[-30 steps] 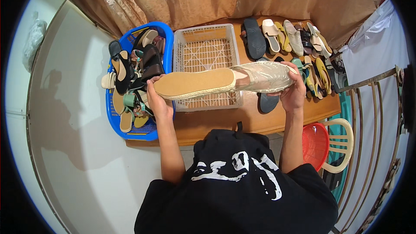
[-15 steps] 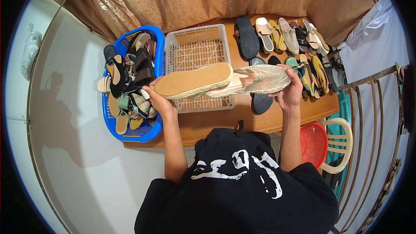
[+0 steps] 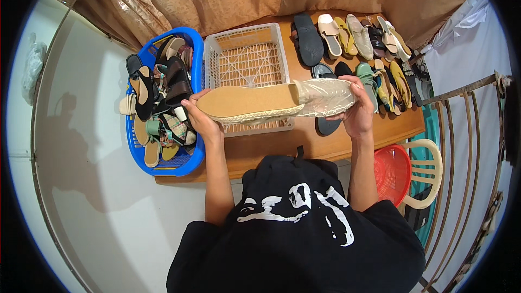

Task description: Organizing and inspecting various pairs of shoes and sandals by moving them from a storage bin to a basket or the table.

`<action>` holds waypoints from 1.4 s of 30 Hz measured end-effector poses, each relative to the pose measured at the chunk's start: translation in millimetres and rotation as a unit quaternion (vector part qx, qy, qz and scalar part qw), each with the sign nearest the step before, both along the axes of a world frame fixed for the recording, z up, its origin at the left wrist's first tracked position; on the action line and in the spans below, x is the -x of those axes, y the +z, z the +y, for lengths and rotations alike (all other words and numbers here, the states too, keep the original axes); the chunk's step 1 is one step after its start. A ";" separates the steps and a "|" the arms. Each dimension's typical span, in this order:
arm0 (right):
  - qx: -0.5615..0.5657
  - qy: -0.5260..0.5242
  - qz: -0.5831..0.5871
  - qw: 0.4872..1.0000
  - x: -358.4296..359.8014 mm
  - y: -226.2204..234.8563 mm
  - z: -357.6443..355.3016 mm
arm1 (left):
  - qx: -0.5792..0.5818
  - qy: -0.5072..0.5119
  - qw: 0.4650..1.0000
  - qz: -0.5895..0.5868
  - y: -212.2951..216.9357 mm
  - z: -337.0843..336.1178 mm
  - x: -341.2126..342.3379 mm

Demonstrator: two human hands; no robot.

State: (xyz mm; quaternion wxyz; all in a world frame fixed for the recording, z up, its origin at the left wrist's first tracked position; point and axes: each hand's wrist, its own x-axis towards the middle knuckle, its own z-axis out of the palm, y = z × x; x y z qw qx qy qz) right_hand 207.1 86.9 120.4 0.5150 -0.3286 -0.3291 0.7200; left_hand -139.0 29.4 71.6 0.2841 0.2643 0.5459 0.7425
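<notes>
Beige shoe (image 3: 252,101), possibly stacked pair, hanging above white crate's (image 3: 284,54) near side; left hand (image 3: 208,125), right hand (image 3: 359,116) pinching opposite ends between fingers; seemingly inspecting, next move calling for steady support.

Pale crate (image 3: 249,57) partly hidden behind beige footwear (image 3: 249,101).

Matt sole (image 3: 249,101), sheer cloth upper (image 3: 324,96)
</notes>
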 end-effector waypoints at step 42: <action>0.053 -0.151 -0.037 0.986 59.4 -32.2 -41.7 | -0.086 -0.144 0.931 -0.323 14.9 10.8 -63.8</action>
